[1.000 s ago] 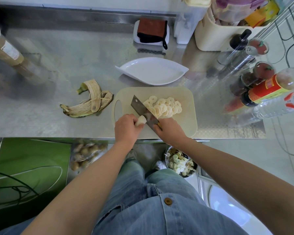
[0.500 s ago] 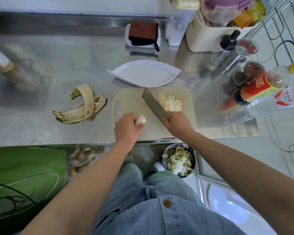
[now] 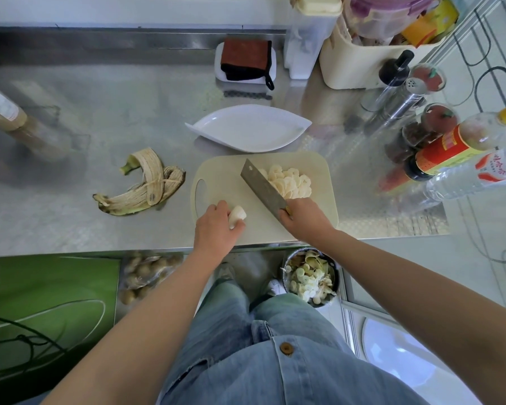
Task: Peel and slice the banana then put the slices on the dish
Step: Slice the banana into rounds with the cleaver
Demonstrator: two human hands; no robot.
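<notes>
— Hands first: our left hand [image 3: 216,229] pinches the banana stub [image 3: 236,217] near the front of the cutting board [image 3: 319,171], long axis pointing right and away, toward the knife [image 3: 262,185] gripped in our right hand [image 3: 304,219].

— We see the blade slanting between stub and slices [image 3: 289,182]. Beyond, the dish [image 3: 246,133] holds nothing yet; the peel [image 3: 140,185], left on the counter [image 3: 100,112], blocks nothing.

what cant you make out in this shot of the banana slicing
Head view only:
Handle of the steel cleaver: wrapped inside the right hand.
Near end of the peeled banana stub: covered by the left hand.
Some pale banana slices: behind the blade.
Brown labelled bottle: cut off by left edge.
</notes>
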